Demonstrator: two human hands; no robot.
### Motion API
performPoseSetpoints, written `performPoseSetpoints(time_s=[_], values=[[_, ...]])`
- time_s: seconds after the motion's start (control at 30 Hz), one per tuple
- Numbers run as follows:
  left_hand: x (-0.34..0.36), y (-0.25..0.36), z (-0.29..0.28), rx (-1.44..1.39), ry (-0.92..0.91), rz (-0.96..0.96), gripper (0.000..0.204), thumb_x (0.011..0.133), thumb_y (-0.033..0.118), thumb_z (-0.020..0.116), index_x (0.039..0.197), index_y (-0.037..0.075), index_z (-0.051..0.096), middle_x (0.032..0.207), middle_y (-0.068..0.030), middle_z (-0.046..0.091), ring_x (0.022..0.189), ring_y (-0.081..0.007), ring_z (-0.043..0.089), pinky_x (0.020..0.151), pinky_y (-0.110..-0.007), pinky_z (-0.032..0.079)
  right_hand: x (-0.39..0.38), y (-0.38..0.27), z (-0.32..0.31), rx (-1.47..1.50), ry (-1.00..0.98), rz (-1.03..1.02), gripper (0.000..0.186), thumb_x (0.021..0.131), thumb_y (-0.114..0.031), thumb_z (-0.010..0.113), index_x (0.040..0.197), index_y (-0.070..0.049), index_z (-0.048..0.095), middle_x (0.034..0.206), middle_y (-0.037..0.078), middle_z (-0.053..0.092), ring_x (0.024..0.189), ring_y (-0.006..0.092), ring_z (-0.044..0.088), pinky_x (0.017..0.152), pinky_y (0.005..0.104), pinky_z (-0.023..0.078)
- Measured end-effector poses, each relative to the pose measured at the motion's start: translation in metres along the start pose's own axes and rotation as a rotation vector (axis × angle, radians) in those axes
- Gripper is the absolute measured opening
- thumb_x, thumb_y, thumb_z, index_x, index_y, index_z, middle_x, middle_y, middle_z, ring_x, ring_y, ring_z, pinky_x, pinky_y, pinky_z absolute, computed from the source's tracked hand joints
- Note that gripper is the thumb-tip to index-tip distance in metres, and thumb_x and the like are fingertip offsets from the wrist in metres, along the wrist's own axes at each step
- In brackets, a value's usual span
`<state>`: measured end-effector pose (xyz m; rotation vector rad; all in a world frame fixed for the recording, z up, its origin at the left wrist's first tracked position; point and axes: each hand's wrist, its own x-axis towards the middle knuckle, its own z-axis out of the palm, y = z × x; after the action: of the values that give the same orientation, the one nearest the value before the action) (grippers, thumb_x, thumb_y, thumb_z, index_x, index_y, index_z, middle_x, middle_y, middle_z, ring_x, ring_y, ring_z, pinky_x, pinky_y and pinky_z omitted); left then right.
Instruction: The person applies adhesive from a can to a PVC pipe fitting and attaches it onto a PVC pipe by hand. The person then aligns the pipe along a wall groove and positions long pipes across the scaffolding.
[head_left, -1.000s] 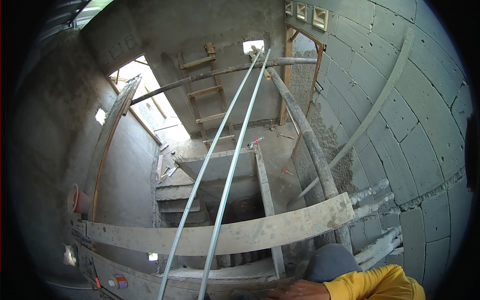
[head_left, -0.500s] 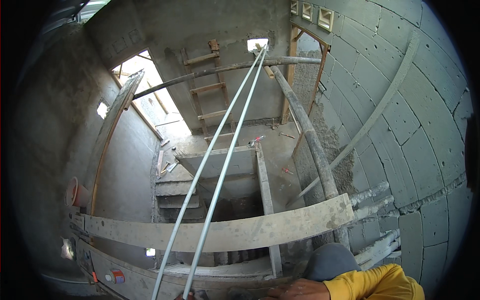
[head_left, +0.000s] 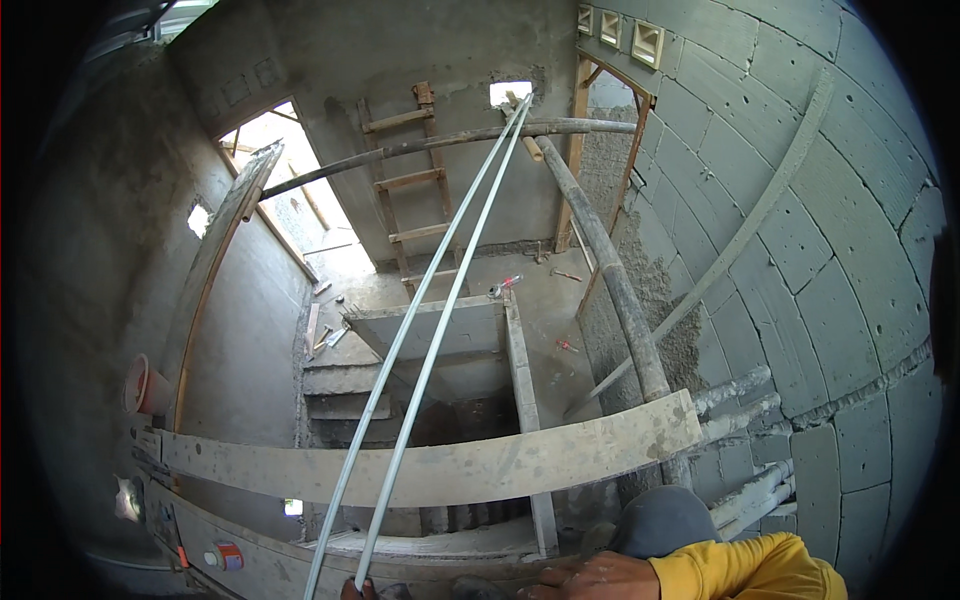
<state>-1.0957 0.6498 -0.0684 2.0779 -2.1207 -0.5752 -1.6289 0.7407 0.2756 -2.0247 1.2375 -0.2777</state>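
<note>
Two long pale pipes (head_left: 407, 425) run from the lower edge up to a small opening in the far wall. Fingertips of my left hand (head_left: 358, 590) are closed round the lower end of the right-hand pipe; the rest of that hand is cut off. My right hand (head_left: 592, 577), in a yellow sleeve (head_left: 750, 570), rests low in the picture beside a rounded grey form that looks like my knee (head_left: 665, 522). Its fingers point left, loosely stretched, with nothing visible in them. Dark shoe tips show faintly between the hands.
A broad plank (head_left: 430, 472) crosses in front of me above a deep stairwell. Round poles (head_left: 615, 270) form a frame around it. A wooden ladder (head_left: 412, 180) leans on the far wall. A bucket (head_left: 147, 385) and a small red-and-white can (head_left: 224, 556) are at left.
My left fingertips have come further into view at the pipe's lower end. That end has shifted slightly left and up. The whole view has moved a little; my right hand stays nearly in place.
</note>
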Motion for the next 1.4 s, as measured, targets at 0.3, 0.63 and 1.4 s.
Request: performPoseSetpoints(time_s=[0.3, 0.63, 1.4], values=[[0.001, 0.013, -0.009, 0.061, -0.127, -0.122, 0.039, 0.095, 0.034, 0.060, 0.122, 0.006, 0.061, 0.107, -0.0251, 0.068, 0.099, -0.0442, 0.065, 0.085, -0.050, 0.052, 0.000, -0.004, -0.008, 0.018, 0.048, -0.026, 0.045, 0.091, -0.030, 0.065, 0.125, 0.000, 0.060, 0.116, 0.020, 0.066, 0.090, 0.0365, 0.069, 0.071, 0.0452, 0.057], [0.001, 0.043, -0.031, 0.002, -0.056, -0.275, 0.032, 0.093, 0.032, 0.064, 0.107, 0.004, 0.070, 0.104, -0.0256, 0.068, 0.100, -0.0475, 0.063, 0.086, -0.052, 0.051, 0.016, 0.000, -0.012, 0.032, -0.134, -0.058, 0.042, 0.091, -0.026, 0.067, 0.124, -0.001, 0.061, 0.110, 0.021, 0.066, 0.088, 0.0379, 0.068, 0.072, 0.0454, 0.056], [0.014, -0.019, 0.000, 0.239, 0.328, -0.310, 0.036, 0.078, 0.022, 0.082, 0.107, 0.004, 0.069, 0.121, -0.0230, 0.065, 0.120, -0.0415, 0.056, 0.107, -0.048, 0.042, 0.035, -0.006, -0.011, -0.018, -0.009, 0.046, 0.033, 0.092, -0.026, 0.067, 0.111, 0.000, 0.066, 0.108, 0.023, 0.067, 0.089, 0.0372, 0.068, 0.070, 0.0440, 0.056]])
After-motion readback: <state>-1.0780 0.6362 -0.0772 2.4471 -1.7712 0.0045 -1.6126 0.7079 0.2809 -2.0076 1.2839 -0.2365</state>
